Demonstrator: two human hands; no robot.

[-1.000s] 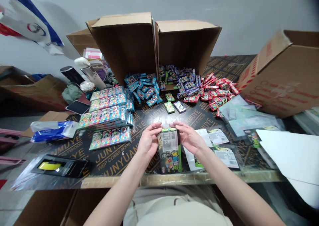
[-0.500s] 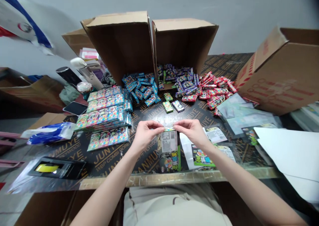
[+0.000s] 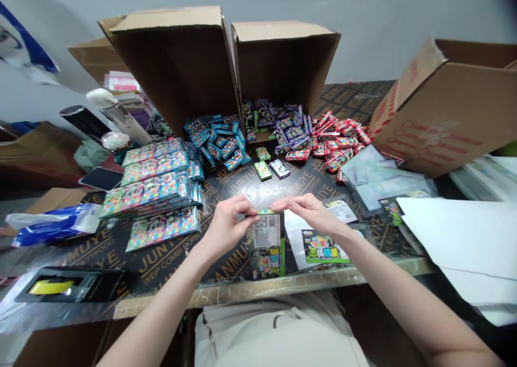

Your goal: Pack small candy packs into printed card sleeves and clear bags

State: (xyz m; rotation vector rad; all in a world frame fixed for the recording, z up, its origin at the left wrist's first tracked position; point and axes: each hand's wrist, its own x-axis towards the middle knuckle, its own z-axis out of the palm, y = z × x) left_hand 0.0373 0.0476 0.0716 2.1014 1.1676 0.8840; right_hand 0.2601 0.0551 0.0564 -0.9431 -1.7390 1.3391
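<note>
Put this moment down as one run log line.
left hand: pinching printed packet at top edge | right hand: at same edge | beyond: two small green boxes | left side: stacked packs

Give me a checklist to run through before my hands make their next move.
1. Left hand pinching the black-and-green printed packet at its top edge: ok.
2. Right hand gripping that edge: cannot tell; its fingers are extended there.
3. Barcode panel facing up: ok.
4. Packet's top edge closed: cannot tell; fingers partly cover it.
5. Three loose small boxes clear of both hands: ok, they lie beyond them.
6. Green-edged printed packet on the right fully in sight: not ok, the right forearm overlaps it.
</note>
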